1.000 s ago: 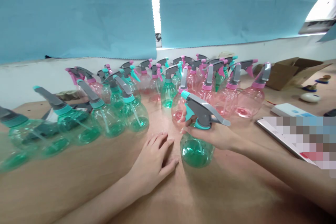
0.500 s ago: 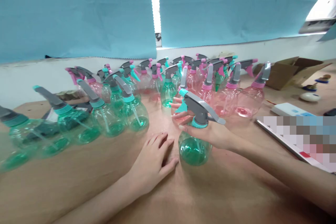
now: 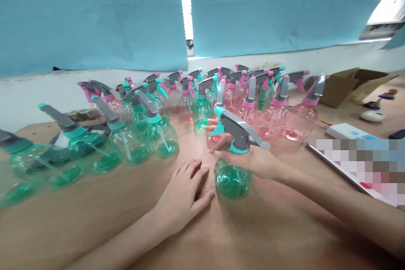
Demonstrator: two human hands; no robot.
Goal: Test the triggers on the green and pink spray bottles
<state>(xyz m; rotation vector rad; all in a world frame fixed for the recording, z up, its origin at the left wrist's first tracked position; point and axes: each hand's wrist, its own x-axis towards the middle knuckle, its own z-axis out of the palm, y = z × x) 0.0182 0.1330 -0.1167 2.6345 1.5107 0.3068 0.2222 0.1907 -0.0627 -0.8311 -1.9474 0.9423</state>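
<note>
A green-tinted spray bottle with a grey and turquoise trigger head stands upright near the middle of the table. My right hand is around it just below the turquoise collar, thumb across the front and fingers reaching behind. The bottle hides part of those fingers. My left hand lies palm down on the wood, left of this bottle and apart from it, fingers stretched and holding nothing. Behind my right hand stands a pink spray bottle, and a green spray bottle is beyond my left hand.
Many more pink and green spray bottles crowd the back and left of the table. To the right are an open cardboard box, a white mouse, a white box and a flat device with a blurred screen.
The fingers of my right hand have drawn in slightly behind the bottle. My left hand and the bottles look unmoved; the view has shifted a little.
</note>
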